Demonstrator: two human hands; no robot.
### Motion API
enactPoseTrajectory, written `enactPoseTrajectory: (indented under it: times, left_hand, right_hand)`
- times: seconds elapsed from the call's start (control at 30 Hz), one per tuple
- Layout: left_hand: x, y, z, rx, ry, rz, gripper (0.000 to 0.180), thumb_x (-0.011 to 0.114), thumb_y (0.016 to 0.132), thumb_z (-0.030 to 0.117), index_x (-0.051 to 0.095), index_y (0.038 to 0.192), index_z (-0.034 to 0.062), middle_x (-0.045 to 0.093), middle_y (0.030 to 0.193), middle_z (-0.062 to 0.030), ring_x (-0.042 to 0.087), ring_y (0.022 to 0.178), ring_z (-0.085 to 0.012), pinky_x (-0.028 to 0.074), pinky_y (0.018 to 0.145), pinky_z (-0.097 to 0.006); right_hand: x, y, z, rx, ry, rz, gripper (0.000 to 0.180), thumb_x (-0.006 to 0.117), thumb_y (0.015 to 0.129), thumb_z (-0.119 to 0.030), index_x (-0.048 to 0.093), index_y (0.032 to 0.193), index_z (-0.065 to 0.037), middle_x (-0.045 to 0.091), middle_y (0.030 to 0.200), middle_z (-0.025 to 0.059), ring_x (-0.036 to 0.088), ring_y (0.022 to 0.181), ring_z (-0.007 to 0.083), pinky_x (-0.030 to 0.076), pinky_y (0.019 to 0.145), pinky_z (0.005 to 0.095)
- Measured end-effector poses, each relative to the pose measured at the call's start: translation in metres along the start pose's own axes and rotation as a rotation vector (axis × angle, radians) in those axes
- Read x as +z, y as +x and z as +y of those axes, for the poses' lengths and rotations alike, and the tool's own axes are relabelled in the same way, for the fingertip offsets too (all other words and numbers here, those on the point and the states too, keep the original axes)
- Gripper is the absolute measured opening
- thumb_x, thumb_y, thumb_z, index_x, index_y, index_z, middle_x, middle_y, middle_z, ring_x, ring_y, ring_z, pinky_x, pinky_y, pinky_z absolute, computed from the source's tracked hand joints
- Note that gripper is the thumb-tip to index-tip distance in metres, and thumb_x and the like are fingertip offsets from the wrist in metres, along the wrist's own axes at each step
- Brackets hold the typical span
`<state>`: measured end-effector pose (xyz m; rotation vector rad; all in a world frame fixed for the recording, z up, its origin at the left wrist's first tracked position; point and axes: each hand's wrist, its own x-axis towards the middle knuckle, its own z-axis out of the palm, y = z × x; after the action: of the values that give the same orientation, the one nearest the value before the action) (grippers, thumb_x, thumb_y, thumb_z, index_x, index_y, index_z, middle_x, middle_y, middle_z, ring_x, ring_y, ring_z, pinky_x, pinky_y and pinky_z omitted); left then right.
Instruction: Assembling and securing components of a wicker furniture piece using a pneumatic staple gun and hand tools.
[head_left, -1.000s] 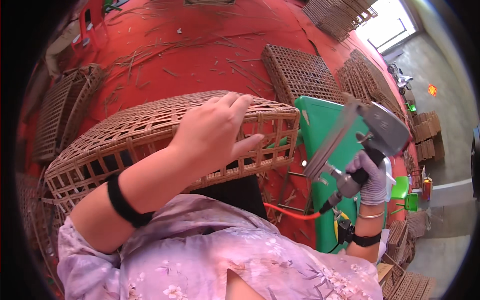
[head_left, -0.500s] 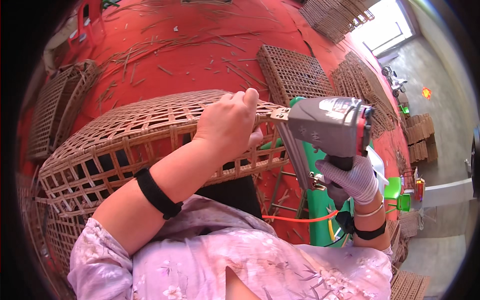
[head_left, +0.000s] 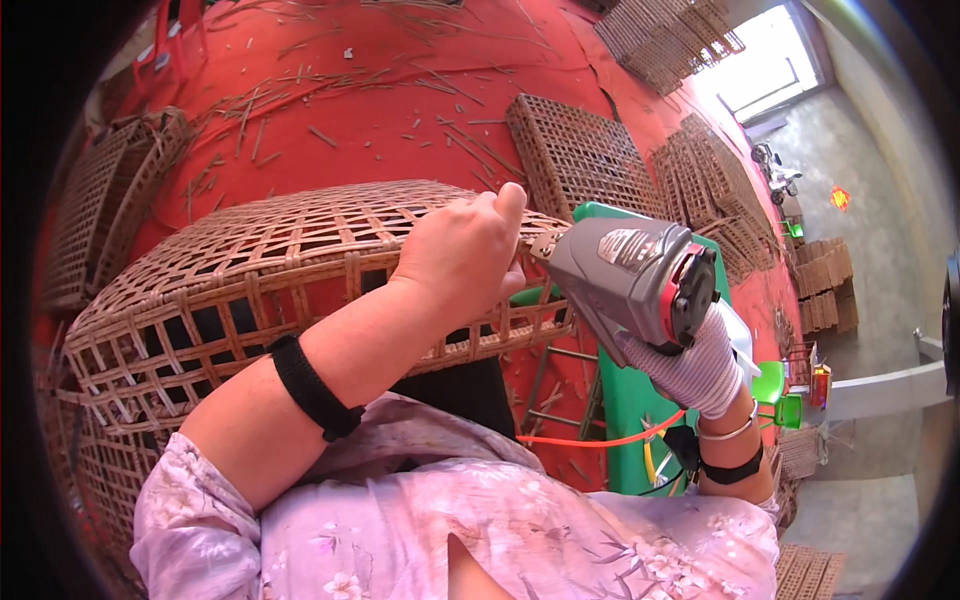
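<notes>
A brown woven basket frame of flat wicker strips spans from the left to the middle, in front of my body. My bare left hand is closed on its edge near the right end, the thumb side up. In my gloved right hand is a grey pneumatic nail gun with a red and black cap. Its nose meets or nearly meets the basket's right end, just beside my left fingers; exact contact is hard to tell. The gun's handle is mostly hidden behind its body and my glove.
An orange hose runs below the gun. A green-topped table carries yellow-handled pliers. Wicker scraps litter the red floor. Woven panels lie beyond, others at left. Green stools stand at right.
The nail gun has tilted, its rear swinging down and left while its nose stays by the basket's end. My right hand turned with it. My left hand keeps its grip.
</notes>
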<state>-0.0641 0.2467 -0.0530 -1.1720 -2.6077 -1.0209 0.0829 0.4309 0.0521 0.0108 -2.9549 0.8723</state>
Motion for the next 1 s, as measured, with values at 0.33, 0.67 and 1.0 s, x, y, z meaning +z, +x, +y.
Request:
enactPoseTrajectory:
  times: [0.33, 0.67, 1.0]
  left_hand:
    - [0.004, 0.0, -0.003, 0.068, 0.047, 0.086, 0.035, 0.069, 0.071, 0.017, 0.045, 0.093, 0.002, 0.062, 0.08, -0.0147, 0.067, 0.077, -0.0292, 0.055, 0.066, -0.036]
    - [0.003, 0.0, -0.002, 0.074, 0.042, 0.079, 0.034, 0.068, 0.072, 0.016, 0.046, 0.093, 0.0018, 0.062, 0.081, -0.0145, 0.067, 0.078, -0.0292, 0.055, 0.066, -0.037]
    - [0.004, 0.0, -0.001, 0.075, 0.029, 0.087, 0.032, 0.066, 0.072, 0.015, 0.046, 0.093, 0.0015, 0.062, 0.081, -0.0146, 0.066, 0.078, -0.0293, 0.055, 0.067, -0.037]
  right_hand:
    - [0.003, -0.001, 0.003, -0.16, -0.24, -0.002, 0.022, 0.076, 0.073, -0.014, 0.069, 0.092, -0.006, 0.07, 0.079, 0.0116, 0.069, 0.071, 0.0288, 0.054, 0.063, 0.033]
    - [-0.006, 0.006, -0.015, -0.127, -0.329, -0.045, 0.022, 0.076, 0.073, -0.014, 0.07, 0.093, -0.007, 0.069, 0.078, 0.0119, 0.068, 0.071, 0.0296, 0.054, 0.064, 0.0338]
    - [-0.012, 0.013, -0.013, -0.197, -0.294, -0.052, 0.024, 0.075, 0.072, -0.012, 0.07, 0.095, -0.007, 0.069, 0.08, 0.0126, 0.068, 0.072, 0.03, 0.054, 0.066, 0.0337]
